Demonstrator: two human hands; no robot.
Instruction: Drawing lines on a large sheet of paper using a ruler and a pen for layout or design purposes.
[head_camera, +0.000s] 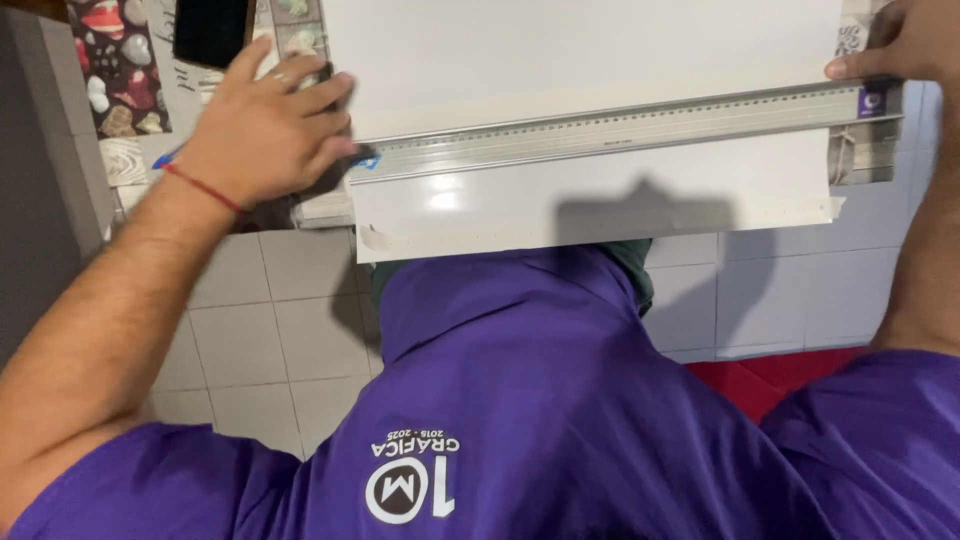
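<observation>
**Here, both hands pinning a long ruler across a white sheet**

Nearest, the purple shirt (560, 400) is leaning over the tiled floor (250, 330). Beyond it, the white sheet (600, 190) is lying under the aluminium ruler (620, 128), its long axis running left to right. The left hand (265, 130) is pressing flat with fingers spread at one end; the right hand (900, 45) is pressing fingertips on the other.

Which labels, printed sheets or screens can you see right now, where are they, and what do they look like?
Dark screen: top left, black glossy rectangle, blank.
Printed sheet: far left, dark with red and white shapes.
Ruler label: right end of the metal ruler, small purple square beside the right hand.
Shirt print: white emblem on purple.
</observation>
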